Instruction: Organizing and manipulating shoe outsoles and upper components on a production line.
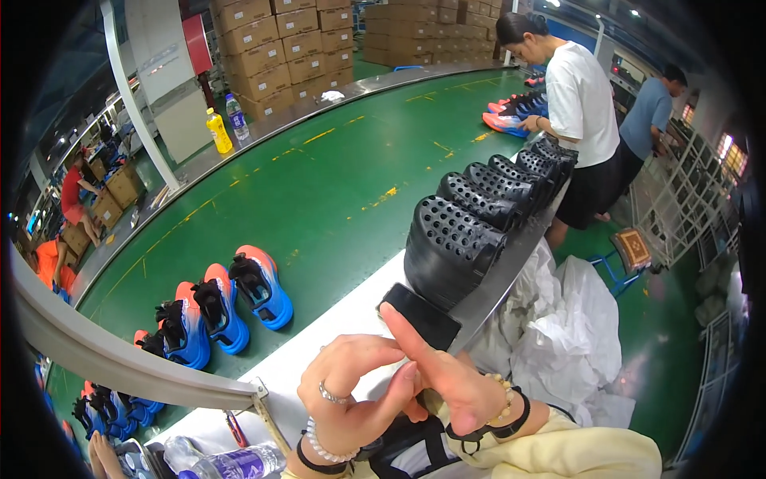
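My left hand (351, 387) and my right hand (467, 391) meet at the lower middle, over my lap. The left has its fingers bent and its thumb and forefinger closed against the right hand; anything between them is hidden. On the right hand the forefinger is stretched out, pointing up and left, with the thumb apart from it; its other fingers are mostly hidden. Just beyond the fingertips a dark, flat, phone-like rectangle (423, 315) lies on the white ledge (319, 339). Behind it stands a row of black, clog-shaped pieces with round holes (455, 247).
Blue and orange sneakers (259, 287) stand on the green belt (319, 191), left. A curved grey bar (136, 359) crosses the lower left, near a plastic bottle (239, 463). White plastic bags (558, 335) hang at right. A person in a white shirt (586, 104) handles sneakers farther along.
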Available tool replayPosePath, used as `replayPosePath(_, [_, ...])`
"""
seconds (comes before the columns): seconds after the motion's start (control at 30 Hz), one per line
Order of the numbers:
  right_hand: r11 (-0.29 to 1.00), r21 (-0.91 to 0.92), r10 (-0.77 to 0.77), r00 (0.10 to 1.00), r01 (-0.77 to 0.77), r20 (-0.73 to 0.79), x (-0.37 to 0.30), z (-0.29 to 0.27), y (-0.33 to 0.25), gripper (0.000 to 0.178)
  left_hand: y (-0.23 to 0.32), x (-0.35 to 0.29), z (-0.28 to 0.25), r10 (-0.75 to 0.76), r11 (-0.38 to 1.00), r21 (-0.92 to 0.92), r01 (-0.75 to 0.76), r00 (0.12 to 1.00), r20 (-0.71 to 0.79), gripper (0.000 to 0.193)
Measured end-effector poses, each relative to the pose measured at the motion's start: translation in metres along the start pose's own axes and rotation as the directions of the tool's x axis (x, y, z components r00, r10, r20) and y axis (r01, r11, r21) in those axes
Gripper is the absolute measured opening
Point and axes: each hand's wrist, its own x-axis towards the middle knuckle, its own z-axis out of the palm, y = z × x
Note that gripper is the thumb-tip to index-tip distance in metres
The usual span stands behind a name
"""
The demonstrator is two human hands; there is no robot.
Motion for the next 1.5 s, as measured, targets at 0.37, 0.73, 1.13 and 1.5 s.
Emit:
replayPosePath(0.37, [0.826, -0.558, -0.127, 0.990, 0.076, -0.054, -0.003, -0.003, 0.004, 0.143, -0.001, -0.008, 0.010, 0.016, 0.994, -0.109, -0.019, 0.999, -0.028, 0.029])
replayPosePath(0.73, [0.746, -0.612, -0.343, 0.939, 0.263, -0.015, 0.002, -0.006, 0.019, 0.140, -0.006, -0.023, 0.026, 0.027, 0.948, -0.306, -0.092, 0.977, -0.211, 0.046])
replayPosePath(1.13, [0.644, -0.699, -0.417, 0.909, 0.310, 0.018, 0.006, -0.015, 0.022, 0.139, -0.010, -0.021, 0.029, 0.102, 0.981, -0.149, -0.126, 0.982, -0.162, 0.046])
replayPosePath(1.5, [0.664, -0.700, -0.367, 0.930, 0.262, 0.001, 0.005, -0.021, 0.020, 0.141, -0.001, -0.014, 0.033, 0.037, 0.989, -0.141, -0.054, 0.992, -0.122, 0.038])
